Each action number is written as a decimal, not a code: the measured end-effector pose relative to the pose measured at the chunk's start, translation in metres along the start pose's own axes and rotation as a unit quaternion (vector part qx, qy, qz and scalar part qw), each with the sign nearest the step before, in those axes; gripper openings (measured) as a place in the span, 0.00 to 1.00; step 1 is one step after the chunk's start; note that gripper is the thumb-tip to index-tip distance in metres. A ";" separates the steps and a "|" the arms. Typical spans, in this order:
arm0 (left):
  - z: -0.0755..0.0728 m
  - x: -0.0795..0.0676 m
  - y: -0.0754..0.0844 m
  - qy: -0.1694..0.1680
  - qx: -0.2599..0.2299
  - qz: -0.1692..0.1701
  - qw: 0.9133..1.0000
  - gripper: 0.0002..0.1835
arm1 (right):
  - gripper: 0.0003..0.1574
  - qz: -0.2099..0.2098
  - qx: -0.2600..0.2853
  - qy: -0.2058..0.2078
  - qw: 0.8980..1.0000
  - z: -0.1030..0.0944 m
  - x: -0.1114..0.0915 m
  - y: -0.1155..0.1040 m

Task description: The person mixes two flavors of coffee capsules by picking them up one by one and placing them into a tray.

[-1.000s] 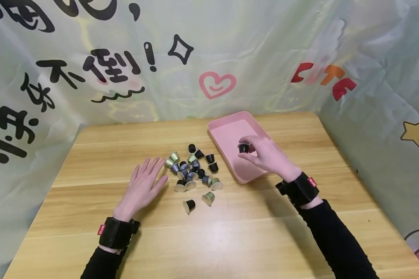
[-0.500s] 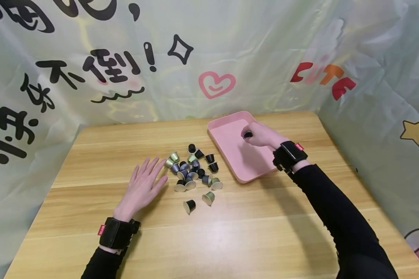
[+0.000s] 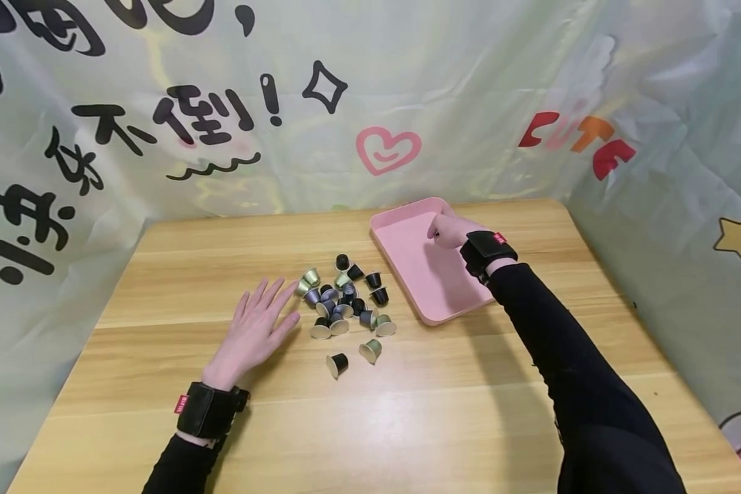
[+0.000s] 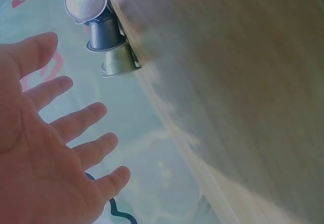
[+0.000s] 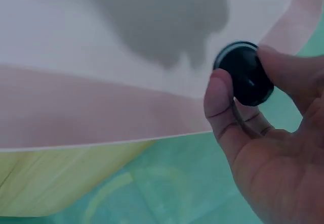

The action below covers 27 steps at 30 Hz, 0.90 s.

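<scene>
My right hand (image 3: 452,230) is over the far part of the pink tray (image 3: 410,264). Between its thumb and fingers it pinches a black coffee capsule (image 5: 245,75), plain in the right wrist view and mostly covered by the hand in the head view. My left hand (image 3: 256,329) lies with straight, spread fingers at the left of a pile of coffee capsules (image 3: 344,310). Its fingertips come close to a pale green capsule (image 3: 302,288). The pile mixes black, blue-grey and green capsules, some upside down and some on their sides.
Two capsules lie apart in front of the pile, one black (image 3: 337,364) and one green (image 3: 370,350). The wooden table (image 3: 370,425) backs onto a printed curtain (image 3: 469,89), which also runs along the right side.
My right hand has moved farther back over the tray, still holding the black capsule, and has turned so the capsule is mostly hidden from the head view. The left hand stays in place.
</scene>
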<state>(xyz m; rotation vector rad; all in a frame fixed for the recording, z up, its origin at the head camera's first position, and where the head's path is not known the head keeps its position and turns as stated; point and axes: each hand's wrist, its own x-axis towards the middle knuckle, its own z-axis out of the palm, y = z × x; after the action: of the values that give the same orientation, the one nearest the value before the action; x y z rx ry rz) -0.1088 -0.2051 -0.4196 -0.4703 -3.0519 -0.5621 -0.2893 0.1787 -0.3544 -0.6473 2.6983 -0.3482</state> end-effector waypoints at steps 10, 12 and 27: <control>0.000 0.002 0.002 -0.009 -0.001 0.002 1.000 0.33 | 0.09 0.017 -0.032 0.062 0.997 0.016 0.011 0.012; 0.000 0.002 0.003 -0.010 -0.001 0.003 1.000 0.33 | 0.10 0.001 -0.033 0.078 0.996 0.020 0.010 0.014; 0.001 0.001 0.005 0.004 0.006 0.014 1.000 0.33 | 0.11 0.001 -0.003 0.112 0.994 0.037 0.002 0.025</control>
<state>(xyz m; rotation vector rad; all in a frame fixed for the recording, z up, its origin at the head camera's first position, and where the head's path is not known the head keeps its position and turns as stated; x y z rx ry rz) -0.1082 -0.2001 -0.4192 -0.5073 -3.0349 -0.5438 -0.2865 0.1938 -0.3967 -0.6416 2.9137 -0.4362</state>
